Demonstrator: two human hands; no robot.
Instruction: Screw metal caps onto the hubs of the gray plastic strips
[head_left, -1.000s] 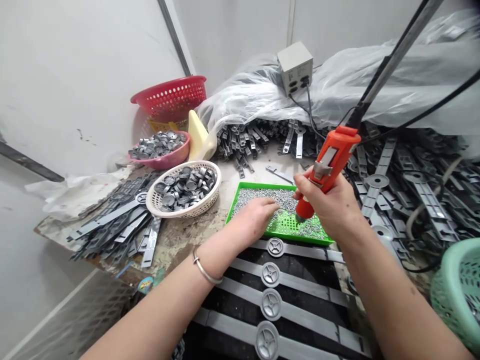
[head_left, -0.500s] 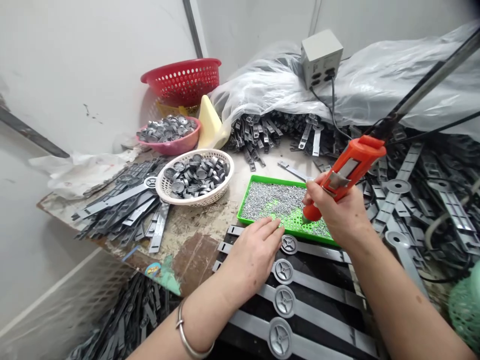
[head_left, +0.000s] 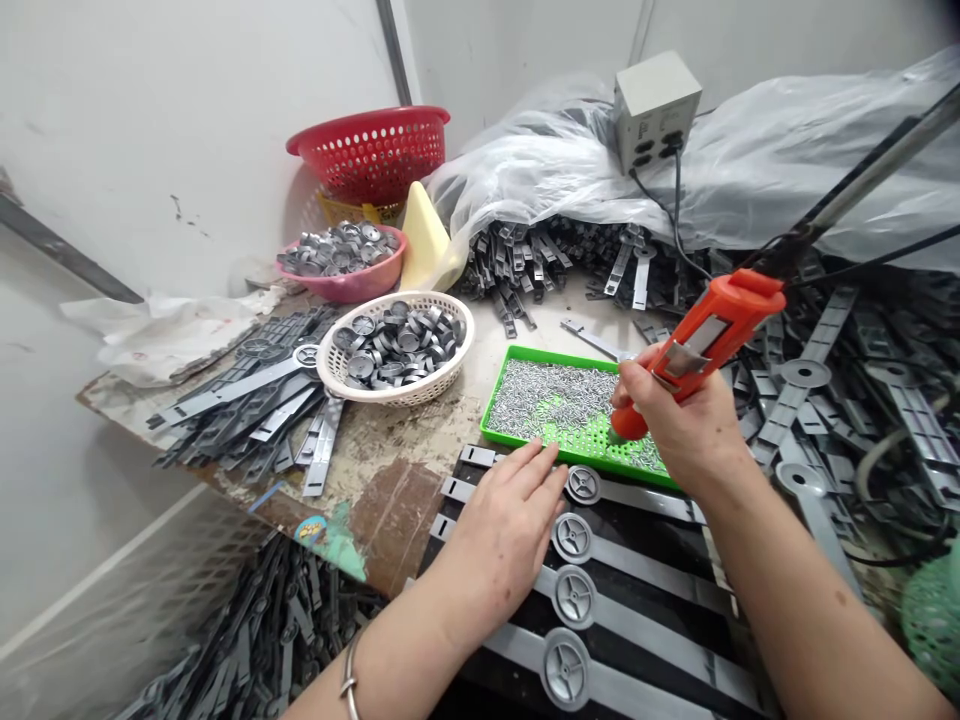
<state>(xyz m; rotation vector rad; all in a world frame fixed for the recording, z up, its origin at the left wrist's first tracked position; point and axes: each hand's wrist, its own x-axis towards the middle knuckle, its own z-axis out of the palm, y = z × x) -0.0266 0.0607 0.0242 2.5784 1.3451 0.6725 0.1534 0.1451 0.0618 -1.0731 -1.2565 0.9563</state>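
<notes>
In my right hand (head_left: 694, 420) is a red electric screwdriver (head_left: 701, 335), gripped round its lower body. Its tip points down into a green tray (head_left: 499, 435) of small silver screws (head_left: 555, 395). My left hand (head_left: 517, 510) lies palm down with fingers stretched out, at the tray's near edge and over part of the grey plastic strips. Several of these strips (head_left: 652, 570), each with a round spoked hub (head_left: 574, 597), lie side by side on a black surface below the tray. My left hand covers parts of the upper strips.
A white basket (head_left: 442, 385) and a pink bowl (head_left: 375, 280) hold grey round caps. Behind them stand a red colander (head_left: 367, 125) and a yellow piece (head_left: 424, 240). Strips are piled left, right (head_left: 806, 375) and below. A power box (head_left: 656, 110) with cables rests on plastic sheeting (head_left: 525, 170).
The view has shifted slightly, so most things sit a little further right. Both hands keep nearly the same pose, with the screwdriver tip still at the tray.
</notes>
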